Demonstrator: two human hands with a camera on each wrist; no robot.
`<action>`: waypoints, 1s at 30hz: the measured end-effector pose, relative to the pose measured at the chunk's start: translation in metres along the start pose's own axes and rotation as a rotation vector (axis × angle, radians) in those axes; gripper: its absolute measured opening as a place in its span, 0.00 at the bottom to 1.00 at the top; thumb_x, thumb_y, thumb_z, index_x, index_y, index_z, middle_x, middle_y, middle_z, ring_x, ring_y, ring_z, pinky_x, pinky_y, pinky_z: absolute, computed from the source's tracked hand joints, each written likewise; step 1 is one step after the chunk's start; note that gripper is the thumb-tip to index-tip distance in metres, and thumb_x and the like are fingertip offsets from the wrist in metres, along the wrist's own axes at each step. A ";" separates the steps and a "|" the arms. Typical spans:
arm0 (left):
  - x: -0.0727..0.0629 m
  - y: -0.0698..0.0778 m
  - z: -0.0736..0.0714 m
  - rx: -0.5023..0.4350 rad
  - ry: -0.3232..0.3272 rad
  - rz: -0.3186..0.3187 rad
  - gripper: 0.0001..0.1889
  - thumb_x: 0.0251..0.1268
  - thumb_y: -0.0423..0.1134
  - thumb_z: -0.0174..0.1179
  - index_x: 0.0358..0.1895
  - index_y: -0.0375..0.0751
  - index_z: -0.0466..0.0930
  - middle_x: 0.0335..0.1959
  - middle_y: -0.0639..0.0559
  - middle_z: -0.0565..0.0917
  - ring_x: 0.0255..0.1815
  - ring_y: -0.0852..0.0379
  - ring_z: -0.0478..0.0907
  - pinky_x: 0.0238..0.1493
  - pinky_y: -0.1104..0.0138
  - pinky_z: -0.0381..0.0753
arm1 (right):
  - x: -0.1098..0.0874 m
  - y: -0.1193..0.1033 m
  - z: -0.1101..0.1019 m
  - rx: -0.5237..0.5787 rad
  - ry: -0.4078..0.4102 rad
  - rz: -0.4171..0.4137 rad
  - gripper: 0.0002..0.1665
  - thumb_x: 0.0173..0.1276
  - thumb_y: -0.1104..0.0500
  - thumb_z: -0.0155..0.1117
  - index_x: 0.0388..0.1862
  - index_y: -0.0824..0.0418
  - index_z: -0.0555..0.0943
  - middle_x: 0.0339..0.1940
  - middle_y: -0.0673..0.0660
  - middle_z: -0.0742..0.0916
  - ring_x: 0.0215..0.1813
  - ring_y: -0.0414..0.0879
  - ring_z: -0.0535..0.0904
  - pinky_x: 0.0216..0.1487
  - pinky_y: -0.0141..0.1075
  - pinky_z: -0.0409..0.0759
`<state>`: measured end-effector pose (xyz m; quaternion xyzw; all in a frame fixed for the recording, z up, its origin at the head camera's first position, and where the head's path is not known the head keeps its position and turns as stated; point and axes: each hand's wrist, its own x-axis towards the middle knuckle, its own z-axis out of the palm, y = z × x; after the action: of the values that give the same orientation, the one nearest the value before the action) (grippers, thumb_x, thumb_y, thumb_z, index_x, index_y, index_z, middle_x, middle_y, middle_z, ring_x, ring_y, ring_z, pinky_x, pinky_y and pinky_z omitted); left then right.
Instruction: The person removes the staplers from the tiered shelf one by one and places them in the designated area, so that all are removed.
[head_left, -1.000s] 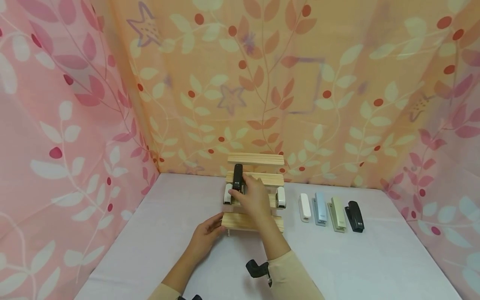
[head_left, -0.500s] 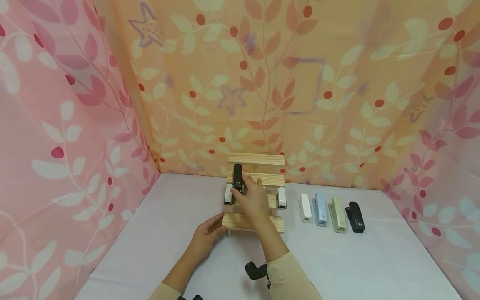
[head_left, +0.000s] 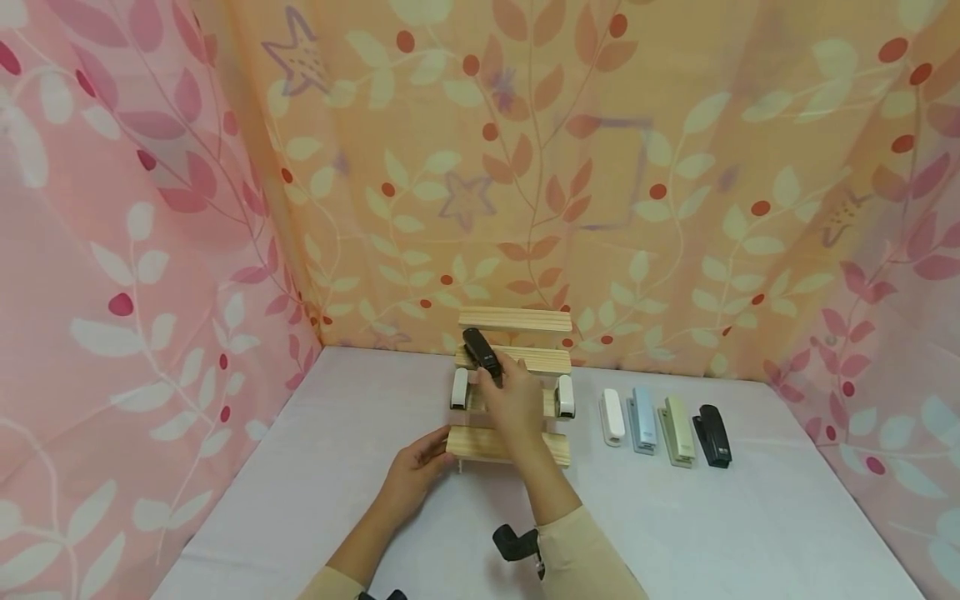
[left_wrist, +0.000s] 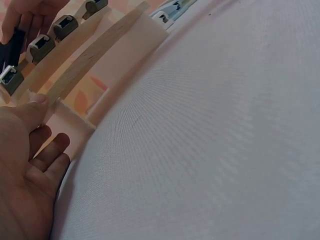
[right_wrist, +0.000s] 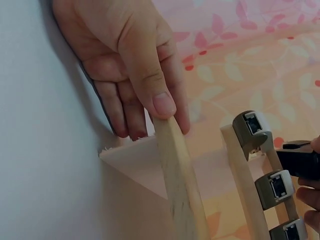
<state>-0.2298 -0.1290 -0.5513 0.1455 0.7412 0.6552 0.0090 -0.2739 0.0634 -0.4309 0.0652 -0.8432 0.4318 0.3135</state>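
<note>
A small wooden rack with stepped slats [head_left: 476, 443] stands at the middle back of the table. My right hand [head_left: 516, 408] grips a black stapler [head_left: 482, 353] over the rack's left side, tilted with its far end to the left. White staplers sit on a lower slat, one at the left end [head_left: 459, 389] and one at the right end [head_left: 566, 396]; the wrist views show several in that row. My left hand [head_left: 412, 471] pinches the left end of the front slat, thumb [right_wrist: 164, 104] on its edge and other fingers behind and below.
Right of the rack, a row of staplers lies on the white cloth [head_left: 660, 533]: white [head_left: 612, 417], light blue [head_left: 642, 421], pale green [head_left: 678, 432] and black [head_left: 712, 436]. A patterned curtain [head_left: 420, 208] hangs close behind the rack.
In my right hand the black stapler has turned from nearly straight to a slant, its near end swinging right. My left hand keeps its place on the front slat.
</note>
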 end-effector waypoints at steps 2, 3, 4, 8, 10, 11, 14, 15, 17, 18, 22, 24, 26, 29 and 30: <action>0.000 0.000 0.000 0.005 -0.003 -0.001 0.30 0.71 0.42 0.66 0.73 0.40 0.71 0.65 0.41 0.82 0.66 0.47 0.80 0.62 0.70 0.80 | 0.000 0.000 -0.004 0.021 0.008 -0.006 0.22 0.68 0.55 0.72 0.58 0.61 0.86 0.50 0.61 0.91 0.57 0.58 0.86 0.69 0.53 0.77; 0.000 0.000 0.000 0.006 -0.005 -0.002 0.30 0.71 0.43 0.66 0.74 0.41 0.71 0.65 0.41 0.81 0.66 0.47 0.80 0.63 0.70 0.80 | 0.000 0.000 -0.007 0.033 0.010 -0.014 0.22 0.68 0.55 0.72 0.59 0.61 0.85 0.51 0.61 0.90 0.58 0.59 0.85 0.69 0.53 0.77; 0.000 0.000 0.000 0.005 -0.008 -0.003 0.30 0.71 0.43 0.66 0.74 0.41 0.71 0.65 0.41 0.81 0.66 0.47 0.79 0.63 0.70 0.80 | 0.001 0.000 -0.009 0.039 0.017 -0.024 0.22 0.68 0.55 0.72 0.59 0.62 0.85 0.50 0.61 0.90 0.56 0.59 0.86 0.69 0.53 0.77; 0.000 -0.001 0.000 -0.007 -0.012 -0.009 0.30 0.71 0.43 0.66 0.74 0.41 0.71 0.66 0.41 0.80 0.67 0.47 0.79 0.63 0.70 0.80 | 0.001 -0.002 -0.022 0.068 0.031 -0.085 0.22 0.68 0.56 0.73 0.59 0.62 0.85 0.49 0.61 0.91 0.50 0.55 0.89 0.56 0.48 0.87; 0.000 -0.002 0.000 -0.010 -0.007 -0.011 0.30 0.71 0.43 0.66 0.73 0.41 0.71 0.66 0.41 0.80 0.67 0.47 0.79 0.63 0.70 0.80 | 0.002 -0.003 -0.029 0.088 0.022 -0.109 0.22 0.68 0.57 0.74 0.59 0.63 0.85 0.49 0.62 0.91 0.36 0.49 0.90 0.35 0.40 0.89; 0.001 -0.003 0.000 -0.010 -0.004 -0.008 0.30 0.71 0.42 0.66 0.73 0.41 0.71 0.66 0.41 0.81 0.67 0.47 0.79 0.63 0.70 0.80 | 0.003 -0.003 -0.032 0.094 0.015 -0.117 0.23 0.68 0.57 0.74 0.59 0.63 0.85 0.50 0.61 0.91 0.32 0.47 0.88 0.25 0.37 0.85; 0.001 -0.003 0.000 -0.009 0.002 -0.009 0.30 0.71 0.42 0.66 0.73 0.42 0.72 0.66 0.42 0.81 0.67 0.48 0.79 0.63 0.70 0.80 | 0.003 -0.006 -0.044 0.105 -0.008 -0.127 0.23 0.68 0.57 0.74 0.59 0.63 0.85 0.51 0.60 0.90 0.33 0.43 0.85 0.19 0.29 0.75; 0.001 -0.003 0.000 -0.010 0.004 -0.010 0.30 0.71 0.42 0.66 0.73 0.42 0.72 0.66 0.42 0.81 0.67 0.48 0.79 0.63 0.70 0.80 | 0.002 -0.007 -0.048 0.107 -0.014 -0.130 0.23 0.68 0.57 0.74 0.59 0.63 0.85 0.51 0.60 0.90 0.34 0.43 0.85 0.20 0.27 0.73; 0.001 -0.003 0.000 -0.010 0.004 -0.011 0.29 0.71 0.42 0.66 0.73 0.42 0.72 0.65 0.43 0.81 0.67 0.48 0.79 0.63 0.70 0.80 | 0.001 -0.007 -0.055 0.118 -0.030 -0.129 0.23 0.68 0.58 0.75 0.60 0.62 0.85 0.53 0.60 0.90 0.32 0.44 0.84 0.21 0.24 0.72; 0.001 -0.003 0.000 -0.012 0.004 -0.014 0.29 0.71 0.42 0.66 0.73 0.42 0.72 0.66 0.43 0.81 0.67 0.48 0.79 0.63 0.70 0.80 | 0.000 -0.006 -0.059 0.120 -0.037 -0.134 0.23 0.68 0.58 0.74 0.60 0.62 0.84 0.54 0.60 0.90 0.33 0.45 0.85 0.21 0.23 0.73; 0.000 -0.003 0.000 -0.006 -0.001 -0.011 0.30 0.71 0.43 0.66 0.73 0.42 0.72 0.67 0.43 0.80 0.67 0.48 0.78 0.63 0.70 0.80 | -0.002 -0.005 -0.074 0.122 -0.043 -0.171 0.24 0.67 0.59 0.75 0.61 0.62 0.84 0.55 0.62 0.89 0.31 0.46 0.85 0.15 0.24 0.70; 0.000 -0.003 0.000 -0.007 -0.002 -0.012 0.30 0.71 0.43 0.66 0.73 0.43 0.71 0.67 0.43 0.80 0.68 0.48 0.78 0.63 0.70 0.80 | -0.004 -0.003 -0.082 0.088 -0.033 -0.198 0.24 0.66 0.59 0.76 0.61 0.61 0.84 0.53 0.61 0.90 0.29 0.44 0.84 0.15 0.24 0.70; 0.001 -0.004 0.000 -0.007 -0.001 -0.016 0.30 0.71 0.43 0.66 0.73 0.44 0.72 0.67 0.44 0.80 0.68 0.48 0.78 0.63 0.70 0.80 | -0.005 -0.002 -0.090 0.059 -0.024 -0.217 0.25 0.65 0.59 0.77 0.61 0.60 0.84 0.51 0.59 0.91 0.23 0.42 0.79 0.14 0.25 0.69; 0.001 -0.005 0.000 -0.009 -0.002 -0.013 0.29 0.71 0.43 0.66 0.73 0.44 0.72 0.67 0.44 0.80 0.67 0.48 0.78 0.63 0.70 0.80 | -0.008 0.001 -0.102 0.023 -0.007 -0.238 0.25 0.63 0.60 0.78 0.60 0.60 0.85 0.49 0.58 0.91 0.26 0.44 0.84 0.22 0.30 0.80; 0.001 -0.005 0.000 -0.011 -0.003 -0.011 0.29 0.71 0.43 0.66 0.73 0.44 0.72 0.67 0.44 0.80 0.67 0.48 0.78 0.63 0.70 0.80 | -0.009 0.002 -0.106 0.020 -0.001 -0.243 0.25 0.62 0.61 0.79 0.59 0.60 0.86 0.49 0.59 0.91 0.34 0.46 0.88 0.28 0.34 0.85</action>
<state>-0.2321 -0.1296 -0.5557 0.1422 0.7385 0.6589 0.0143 -0.2174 0.1444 -0.3923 0.1700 -0.8249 0.3990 0.3625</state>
